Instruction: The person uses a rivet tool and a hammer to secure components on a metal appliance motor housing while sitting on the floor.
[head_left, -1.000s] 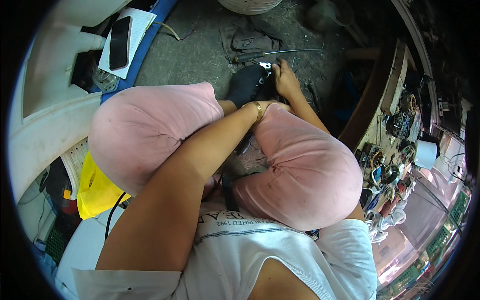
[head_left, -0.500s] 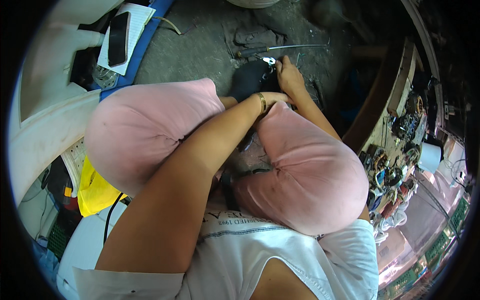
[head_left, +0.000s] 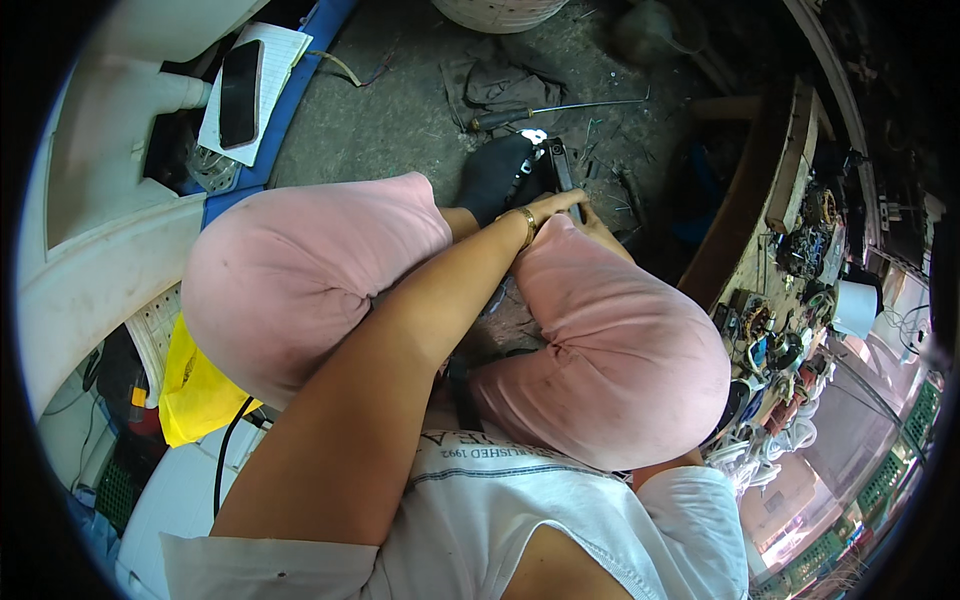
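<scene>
My left hand point(head_left: 553, 207), with a gold bracelet at its wrist, reaches between my knees. Its fingers close around the lower end of a dark, bar-shaped metal piece point(head_left: 560, 165) with a rounded far end. Just beside it is my right hand point(head_left: 594, 222), partly covered by my right knee, so its fingers are mostly hidden. Left of the bar is my foot in a black covering point(head_left: 490, 175). Close to the bar's far end a small shiny metal part point(head_left: 533, 135) catches the light.
On the floor beyond lie a long thin rod with a dark handle point(head_left: 500, 119) and a dark cloth point(head_left: 510, 80). A white tub point(head_left: 498, 12) stands farther off. At right, a wooden workbench point(head_left: 745, 260) carries cluttered parts. A phone point(head_left: 240, 95) rests on paper at left.
My right hand has drawn back toward me from beside the shiny part, its forearm now mostly behind my knee. The dark metal bar has come into view. My left hand has shifted slightly.
</scene>
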